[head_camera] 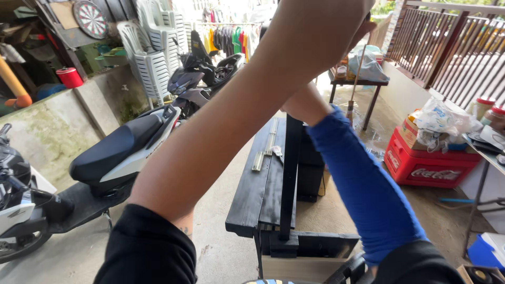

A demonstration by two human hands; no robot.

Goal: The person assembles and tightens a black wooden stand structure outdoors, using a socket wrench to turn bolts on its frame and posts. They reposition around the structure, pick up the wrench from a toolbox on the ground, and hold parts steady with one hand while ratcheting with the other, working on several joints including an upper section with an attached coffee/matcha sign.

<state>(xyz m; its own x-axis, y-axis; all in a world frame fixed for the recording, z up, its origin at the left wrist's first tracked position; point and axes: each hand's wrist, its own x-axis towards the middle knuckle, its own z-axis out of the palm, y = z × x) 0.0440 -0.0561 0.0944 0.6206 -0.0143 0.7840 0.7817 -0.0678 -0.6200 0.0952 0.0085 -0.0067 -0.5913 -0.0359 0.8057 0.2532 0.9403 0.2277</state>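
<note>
While my left hand [321, 31] rises near the lens, grip untellable, its forearm hides my right hand, above the black wooden table [263, 184].

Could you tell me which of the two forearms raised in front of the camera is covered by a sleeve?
The right forearm wears a tight bright blue fabric sleeve. The left forearm is bare from its black shirt cuff upward.

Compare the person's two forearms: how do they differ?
The left forearm is bare; the right forearm wears a blue sleeve. The left slants across the whole view, in front; the right runs behind it, shorter in view. Both rise from black upper sleeves toward the top of the picture, above the black bench.
</note>
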